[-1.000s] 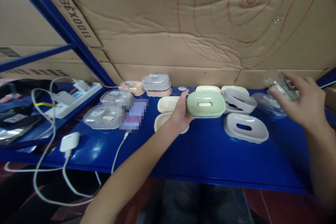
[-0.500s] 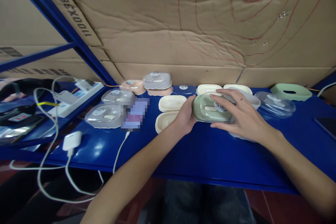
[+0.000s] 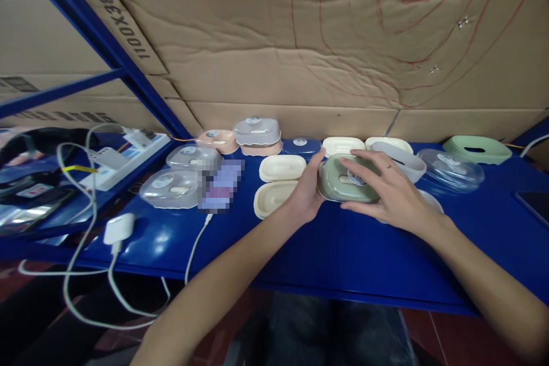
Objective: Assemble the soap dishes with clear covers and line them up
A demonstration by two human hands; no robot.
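Head view: green soap box [image 3: 343, 186] on blue shelf [image 3: 334, 251], centre, betw cream trays and grey ones. Oval, sage green, pale slot in top, clear lid w/ round sticker over it.

L hand [image 3: 306, 191] cupped vs box's left end, thumb up, fingers curled round side.

R hand [image 3: 386, 191] flat on top, fingers spread over lid, loosely bent, pressing not pinching.

Cream trays [image 3: 278, 180] just left of box. Clear lid [image 3: 448, 168] and green tray [image 3: 474, 150] well to right. Charger [image 3: 118, 230] w/ cable far left.
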